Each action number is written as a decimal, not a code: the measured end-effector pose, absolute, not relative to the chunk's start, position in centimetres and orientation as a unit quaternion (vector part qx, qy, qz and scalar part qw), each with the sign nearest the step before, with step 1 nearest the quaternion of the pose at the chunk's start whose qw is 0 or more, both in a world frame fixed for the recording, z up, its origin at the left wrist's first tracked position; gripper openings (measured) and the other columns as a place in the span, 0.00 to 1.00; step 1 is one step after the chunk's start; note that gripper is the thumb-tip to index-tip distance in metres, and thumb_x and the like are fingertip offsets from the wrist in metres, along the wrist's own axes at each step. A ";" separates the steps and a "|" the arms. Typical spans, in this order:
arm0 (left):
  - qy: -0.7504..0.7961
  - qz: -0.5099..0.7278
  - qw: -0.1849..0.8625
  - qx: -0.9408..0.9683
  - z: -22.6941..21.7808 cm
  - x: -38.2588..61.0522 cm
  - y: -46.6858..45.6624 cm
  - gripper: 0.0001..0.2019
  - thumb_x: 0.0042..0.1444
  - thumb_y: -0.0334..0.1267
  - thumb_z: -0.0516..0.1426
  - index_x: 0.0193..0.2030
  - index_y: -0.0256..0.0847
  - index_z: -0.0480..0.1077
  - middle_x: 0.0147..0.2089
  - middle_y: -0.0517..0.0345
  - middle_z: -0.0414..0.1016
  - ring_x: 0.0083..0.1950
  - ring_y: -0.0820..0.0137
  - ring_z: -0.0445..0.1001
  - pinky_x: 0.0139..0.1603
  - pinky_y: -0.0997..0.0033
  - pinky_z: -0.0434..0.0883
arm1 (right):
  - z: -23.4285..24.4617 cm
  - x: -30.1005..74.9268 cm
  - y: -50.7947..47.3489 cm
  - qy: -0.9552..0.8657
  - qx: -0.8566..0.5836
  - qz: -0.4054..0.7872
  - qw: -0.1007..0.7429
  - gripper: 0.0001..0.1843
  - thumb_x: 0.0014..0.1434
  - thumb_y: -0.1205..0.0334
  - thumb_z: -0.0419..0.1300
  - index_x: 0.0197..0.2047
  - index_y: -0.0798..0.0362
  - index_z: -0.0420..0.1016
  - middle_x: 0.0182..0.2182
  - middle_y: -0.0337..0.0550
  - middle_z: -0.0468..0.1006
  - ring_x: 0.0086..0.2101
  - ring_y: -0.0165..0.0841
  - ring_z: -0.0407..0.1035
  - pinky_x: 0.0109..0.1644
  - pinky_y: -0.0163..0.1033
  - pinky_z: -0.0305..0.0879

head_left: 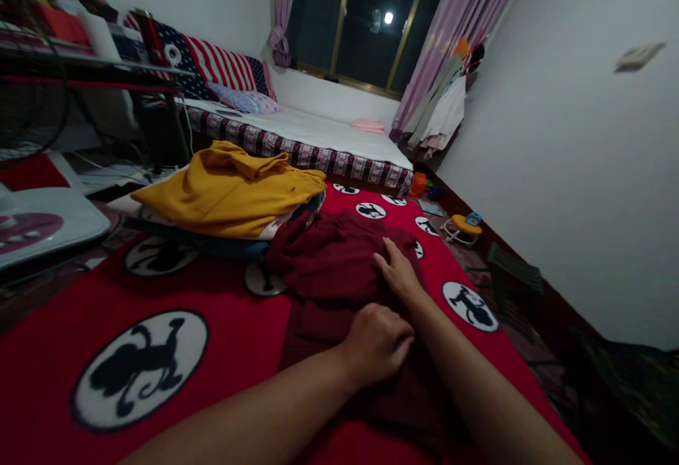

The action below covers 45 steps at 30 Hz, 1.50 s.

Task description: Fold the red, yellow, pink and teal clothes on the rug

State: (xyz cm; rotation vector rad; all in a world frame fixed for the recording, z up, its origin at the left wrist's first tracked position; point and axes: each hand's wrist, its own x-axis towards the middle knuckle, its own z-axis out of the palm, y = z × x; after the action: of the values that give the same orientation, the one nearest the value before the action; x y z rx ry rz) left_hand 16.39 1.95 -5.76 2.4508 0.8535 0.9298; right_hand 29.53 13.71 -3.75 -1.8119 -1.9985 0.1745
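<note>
in the head view, the person's left hand (378,343) lies knuckles up on the near part of a dark red garment (329,260), fingers curled down into the cloth; whether they pinch a fold cannot be told, since the knuckles hide the tips. the right hand (397,272) sits just beyond the left one, open and palm down, fingers stretched flat on the same garment. the garment is spread under both hands on a red blanket (233,323) with black and white roundels, its far part rumpled just past the right fingertips and its near part flatter, running back under the forearms

beyond and to the left of both hands a yellow garment (228,192) lies heaped on a low pile, its edge touching or just overlapping the far left corner of the dark red cloth. far past the hands is a mattress (318,129), and well to the right of the right hand a small green stool (512,274)

judging from this, the likeliest trouble is bunching: the forearms rest on the near cloth, so any drag by the left hand would wrinkle what the right hand presses flat. the rumpled far part could also catch under the yellow heap, and the dim light makes dark seams hard to see
</note>
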 end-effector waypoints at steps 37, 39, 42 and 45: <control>0.324 0.414 0.293 0.799 2.7 10.0 9.9 0.21 0.59 0.43 0.54 0.58 0.39 0.64 0.58 0.48 0.69 0.58 0.65 0.69 0.56 0.65 0.67 | -5.4 30.0 10.3 -0.436 -0.594 0.359 0.573 0.46 0.60 0.45 0.12 0.65 0.59 0.53 0.56 0.61 0.68 0.53 0.35 0.69 0.48 0.38 0.68; 0.385 0.411 0.223 0.796 0.0 9.3 9.5 0.16 0.57 0.41 0.55 0.52 0.38 0.69 0.54 0.49 0.72 0.56 0.64 0.70 0.58 0.62 0.66 | -5.4 30.4 10.5 -0.407 -0.582 0.392 0.585 0.43 0.62 0.44 0.18 0.64 0.59 0.53 0.56 0.62 0.68 0.52 0.36 0.69 0.47 0.39 0.69; 0.436 0.392 0.161 0.794 -3.0 8.2 9.1 0.15 0.56 0.39 0.57 0.49 0.38 0.71 0.50 0.49 0.74 0.53 0.63 0.71 0.57 0.60 0.67 | -5.6 30.4 10.5 -0.400 -0.574 0.382 0.604 0.33 0.63 0.44 0.38 0.62 0.57 0.55 0.56 0.59 0.69 0.51 0.39 0.69 0.47 0.41 0.70; 0.442 0.374 0.130 0.805 -4.6 8.4 8.3 0.14 0.55 0.37 0.58 0.49 0.39 0.71 0.50 0.51 0.74 0.53 0.64 0.70 0.56 0.61 0.67 | -5.4 29.7 9.9 -0.459 -0.601 0.226 0.614 0.27 0.57 0.48 0.52 0.55 0.56 0.64 0.55 0.57 0.68 0.54 0.42 0.65 0.51 0.45 0.67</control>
State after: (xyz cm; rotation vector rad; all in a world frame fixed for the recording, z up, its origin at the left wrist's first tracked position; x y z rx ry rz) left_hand 8.38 8.27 -4.56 2.3378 1.2851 1.0881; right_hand 29.68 9.90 -5.40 -1.3848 -1.0577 0.5207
